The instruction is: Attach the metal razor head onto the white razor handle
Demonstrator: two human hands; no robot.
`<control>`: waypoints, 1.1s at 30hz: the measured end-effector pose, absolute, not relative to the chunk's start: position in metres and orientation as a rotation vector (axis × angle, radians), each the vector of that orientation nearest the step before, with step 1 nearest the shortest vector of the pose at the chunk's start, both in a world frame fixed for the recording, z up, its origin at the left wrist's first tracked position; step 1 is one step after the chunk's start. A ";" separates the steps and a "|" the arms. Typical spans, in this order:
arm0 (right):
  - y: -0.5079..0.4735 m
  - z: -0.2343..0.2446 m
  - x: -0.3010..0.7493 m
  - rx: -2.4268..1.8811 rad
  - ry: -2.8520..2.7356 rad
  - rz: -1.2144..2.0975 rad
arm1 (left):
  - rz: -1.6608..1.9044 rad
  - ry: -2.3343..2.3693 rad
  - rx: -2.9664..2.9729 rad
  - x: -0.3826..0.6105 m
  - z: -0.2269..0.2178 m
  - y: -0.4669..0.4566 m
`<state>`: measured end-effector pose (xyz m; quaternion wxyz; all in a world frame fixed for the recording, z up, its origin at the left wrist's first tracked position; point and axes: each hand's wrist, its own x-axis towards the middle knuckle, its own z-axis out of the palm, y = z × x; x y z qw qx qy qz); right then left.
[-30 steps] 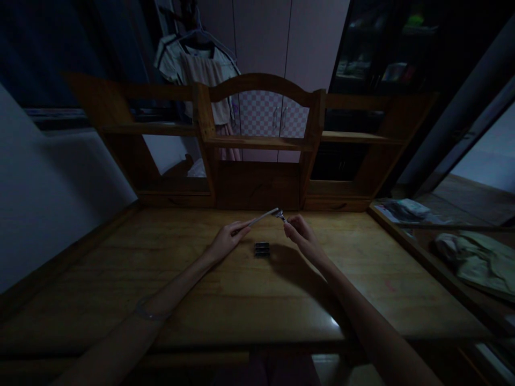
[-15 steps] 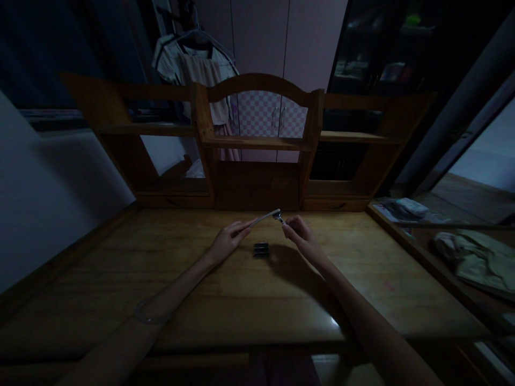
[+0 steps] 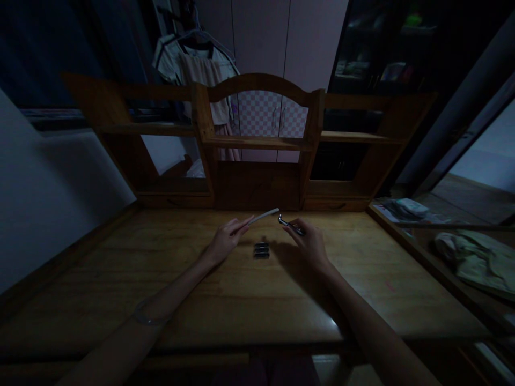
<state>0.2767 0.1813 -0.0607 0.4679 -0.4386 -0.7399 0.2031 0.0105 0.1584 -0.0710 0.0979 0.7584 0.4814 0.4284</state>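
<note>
My left hand is closed around the near end of a slim white toothbrush-like stick. Its far end points right and slightly up, over the desk. A razor with a shiny metal neck and a dark handle is gripped in my right hand. The razor's small head faces left, just below the stick's tip and apart from it. On the desk between my hands lie several black razor cartridges in a short stack of rows. Too little light falls here to show fine detail.
A wooden desk lies under my arms, with a wooden shelf unit along its back edge. Bags and papers sit to the right beyond the desk's raised edge. Folded cloth lies lower down there.
My right hand has turned the razor, so more of its handle shows and its head has dropped slightly away from the stick's tip. The left hand has shifted only a little.
</note>
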 end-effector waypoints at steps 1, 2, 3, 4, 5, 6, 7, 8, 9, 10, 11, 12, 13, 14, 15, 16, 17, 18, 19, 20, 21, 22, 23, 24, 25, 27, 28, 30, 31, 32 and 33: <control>0.181 -0.061 0.277 -1.080 -1.817 0.485 | 1.255 1.423 2.254 0.011 -0.071 0.158; 0.181 -0.061 0.276 -1.079 -1.819 0.475 | 1.242 1.420 2.261 0.012 -0.072 0.158; 0.180 -0.061 0.276 -1.074 -1.820 0.469 | 1.231 1.419 2.265 0.013 -0.073 0.158; 0.179 -0.060 0.275 -1.064 -1.821 0.467 | 1.215 1.419 2.265 0.013 -0.074 0.158; 0.178 -0.060 0.275 -1.049 -1.820 0.471 | 1.196 1.420 2.261 0.013 -0.075 0.159; 0.177 -0.059 0.274 -1.031 -1.819 0.480 | 1.180 1.426 2.251 0.012 -0.076 0.160; 0.176 -0.059 0.273 -1.011 -1.816 0.493 | 1.172 1.438 2.237 0.012 -0.076 0.160; 0.176 -0.058 0.273 -0.993 -1.810 0.508 | 1.175 1.454 2.222 0.011 -0.077 0.160; 0.176 -0.058 0.272 -0.975 -1.800 0.526 | 1.184 1.470 2.210 0.011 -0.076 0.161; 0.176 -0.058 0.272 -0.959 -1.788 0.543 | 1.195 1.479 2.204 0.011 -0.075 0.160; 0.176 -0.058 0.272 -0.946 -1.778 0.557 | 1.207 1.481 2.203 0.011 -0.074 0.160; 0.176 -0.058 0.272 -0.936 -1.771 0.568 | 1.213 1.473 2.207 0.012 -0.072 0.159; 0.176 -0.057 0.272 -0.930 -1.765 0.574 | 1.206 1.454 2.212 0.012 -0.071 0.158; 0.177 -0.057 0.273 -0.929 -1.764 0.573 | 1.191 1.431 2.215 0.013 -0.070 0.157; 0.177 -0.057 0.273 -0.932 -1.763 0.567 | 1.169 1.413 2.214 0.014 -0.070 0.157; 0.176 -0.057 0.273 -0.936 -1.762 0.560 | 1.148 1.400 2.209 0.015 -0.070 0.156; 0.176 -0.056 0.273 -0.939 -1.759 0.557 | 1.131 1.395 2.201 0.016 -0.071 0.157; 0.176 -0.056 0.273 -0.943 -1.755 0.559 | 1.126 1.401 2.191 0.015 -0.072 0.158; 0.175 -0.056 0.272 -0.948 -1.748 0.570 | 1.135 1.416 2.176 0.015 -0.074 0.159; 0.175 -0.056 0.271 -0.956 -1.737 0.591 | 1.149 1.437 2.159 0.013 -0.075 0.161; 0.175 -0.056 0.270 -0.966 -1.714 0.624 | 1.167 1.457 2.142 0.011 -0.077 0.163; 0.176 -0.057 0.270 -0.976 -1.679 0.677 | 1.185 1.476 2.125 0.009 -0.078 0.164; 0.177 -0.057 0.270 -0.982 -1.630 0.758 | 1.204 1.491 2.113 0.008 -0.079 0.165; 0.179 -0.058 0.270 -0.981 -1.567 0.871 | 1.222 1.500 2.109 0.006 -0.079 0.166; 0.182 -0.060 0.271 -0.971 -1.498 1.024 | 1.241 1.507 2.113 0.005 -0.079 0.166; 0.189 -0.061 0.275 -0.922 -1.364 1.421 | 1.273 1.517 2.143 0.006 -0.077 0.165; 0.193 -0.062 0.278 -0.883 -1.306 1.635 | 1.278 1.518 2.165 0.007 -0.076 0.164; 0.197 -0.063 0.284 -0.783 -1.200 1.994 | 1.274 1.518 2.205 0.009 -0.075 0.162; 0.198 -0.063 0.286 -0.732 -1.152 2.116 | 1.271 1.517 2.222 0.011 -0.074 0.162; 0.199 -0.063 0.287 -0.692 -1.111 2.192 | 1.268 1.516 2.238 0.012 -0.075 0.161; 0.198 -0.063 0.287 -0.667 -1.085 2.231 | 1.265 1.515 2.252 0.012 -0.075 0.161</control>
